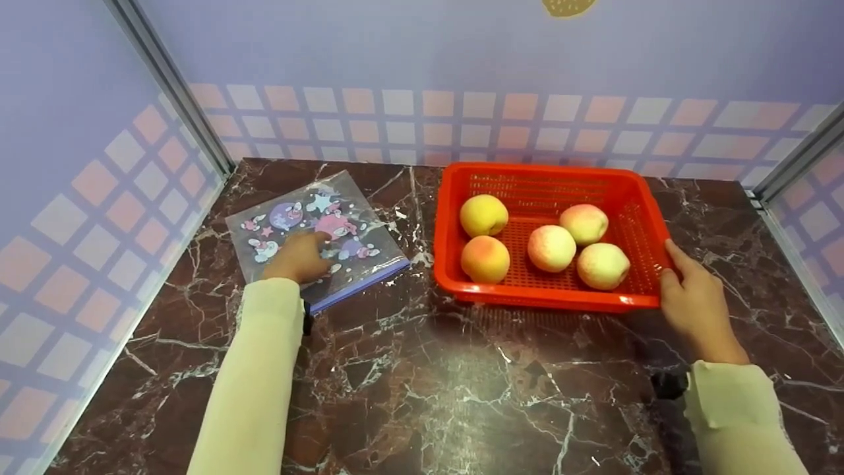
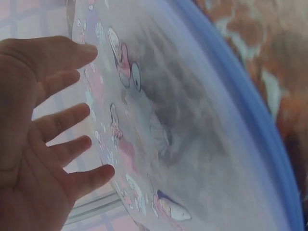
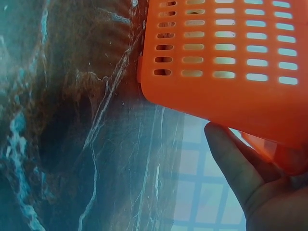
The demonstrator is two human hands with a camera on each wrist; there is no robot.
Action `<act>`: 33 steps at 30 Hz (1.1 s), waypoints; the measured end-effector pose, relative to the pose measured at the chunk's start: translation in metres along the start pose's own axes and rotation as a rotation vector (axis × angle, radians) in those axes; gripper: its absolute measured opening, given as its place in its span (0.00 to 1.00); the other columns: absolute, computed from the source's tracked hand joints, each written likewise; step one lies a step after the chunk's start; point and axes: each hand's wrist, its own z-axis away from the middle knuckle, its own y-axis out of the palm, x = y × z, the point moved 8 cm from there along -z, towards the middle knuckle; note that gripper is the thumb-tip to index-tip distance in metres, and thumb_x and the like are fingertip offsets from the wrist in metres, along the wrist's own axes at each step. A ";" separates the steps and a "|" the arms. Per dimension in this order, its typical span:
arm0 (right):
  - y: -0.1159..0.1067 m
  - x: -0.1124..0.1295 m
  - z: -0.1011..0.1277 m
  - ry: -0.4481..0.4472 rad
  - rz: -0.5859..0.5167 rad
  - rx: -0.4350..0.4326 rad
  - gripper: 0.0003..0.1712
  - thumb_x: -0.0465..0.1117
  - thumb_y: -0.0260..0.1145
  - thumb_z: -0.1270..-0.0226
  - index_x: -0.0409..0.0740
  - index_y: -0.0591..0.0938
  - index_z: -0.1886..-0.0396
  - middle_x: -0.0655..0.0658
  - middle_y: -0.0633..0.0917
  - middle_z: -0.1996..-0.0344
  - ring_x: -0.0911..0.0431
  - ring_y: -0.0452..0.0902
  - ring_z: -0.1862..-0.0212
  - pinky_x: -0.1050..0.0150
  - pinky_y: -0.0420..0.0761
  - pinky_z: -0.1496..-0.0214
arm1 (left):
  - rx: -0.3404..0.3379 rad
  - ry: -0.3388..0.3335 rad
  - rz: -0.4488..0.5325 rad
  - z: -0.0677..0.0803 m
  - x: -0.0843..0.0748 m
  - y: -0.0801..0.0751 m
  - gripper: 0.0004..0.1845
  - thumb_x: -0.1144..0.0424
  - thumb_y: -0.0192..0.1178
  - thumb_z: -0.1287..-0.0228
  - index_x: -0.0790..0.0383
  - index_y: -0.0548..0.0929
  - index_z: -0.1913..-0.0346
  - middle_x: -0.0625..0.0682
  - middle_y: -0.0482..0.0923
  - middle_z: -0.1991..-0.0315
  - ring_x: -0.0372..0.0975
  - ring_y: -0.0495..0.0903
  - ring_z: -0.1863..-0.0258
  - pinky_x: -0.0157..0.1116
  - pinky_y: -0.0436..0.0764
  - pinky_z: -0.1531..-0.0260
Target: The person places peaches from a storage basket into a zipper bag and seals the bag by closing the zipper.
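A clear zip bag point(image 1: 379, 245) with cartoon prints and a blue zip edge lies flat on the left. Over it is my left hand point(image 1: 300, 256), fingers spread and slightly bent, fingertips right at the printed film; the left wrist view shows the palm with nothing in it. To the right stands a red plastic basket point(image 1: 547, 298) holding several peaches point(image 1: 551, 249), one of them plain yellow point(image 1: 484, 216). My right hand point(image 1: 695, 300) grips the basket's rim at the near right corner. In the right wrist view the thumb point(image 3: 231, 161) is at the rim, with the other fingers partly hidden.
A dark red marbled tabletop point(image 1: 461, 396) carries everything. Lilac panels with pink and white squares point(image 1: 395, 99) wall it in at the back and both sides. Metal posts point(image 1: 178, 86) stand at the back corners.
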 end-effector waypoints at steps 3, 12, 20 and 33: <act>0.000 0.000 0.000 0.001 -0.004 -0.004 0.30 0.40 0.45 0.27 0.44 0.61 0.26 0.27 0.67 0.33 0.30 0.67 0.39 0.34 0.64 0.39 | 0.029 0.007 -0.012 -0.001 0.001 0.001 0.32 0.63 0.57 0.41 0.63 0.68 0.32 0.70 0.58 0.30 0.61 0.54 0.28 0.57 0.54 0.29; -0.001 -0.002 0.000 -0.006 -0.017 -0.019 0.30 0.39 0.45 0.28 0.44 0.62 0.27 0.27 0.68 0.34 0.30 0.68 0.39 0.34 0.64 0.40 | 0.107 0.007 -0.023 -0.004 0.007 0.006 0.36 0.73 0.55 0.48 0.55 0.70 0.31 0.66 0.49 0.25 0.62 0.45 0.26 0.61 0.52 0.30; -0.001 -0.001 0.000 -0.015 -0.005 -0.027 0.30 0.39 0.45 0.28 0.44 0.62 0.27 0.27 0.68 0.34 0.31 0.70 0.42 0.36 0.67 0.44 | 0.165 0.004 -0.045 -0.005 0.008 0.010 0.40 0.75 0.53 0.49 0.48 0.67 0.29 0.65 0.46 0.24 0.65 0.41 0.26 0.64 0.52 0.32; -0.001 -0.001 0.000 -0.008 -0.005 -0.022 0.30 0.39 0.45 0.28 0.43 0.62 0.27 0.27 0.68 0.34 0.29 0.65 0.36 0.33 0.64 0.38 | 0.246 -0.029 -0.035 -0.001 0.012 0.018 0.43 0.77 0.50 0.47 0.45 0.61 0.26 0.66 0.43 0.24 0.67 0.47 0.28 0.54 0.71 0.48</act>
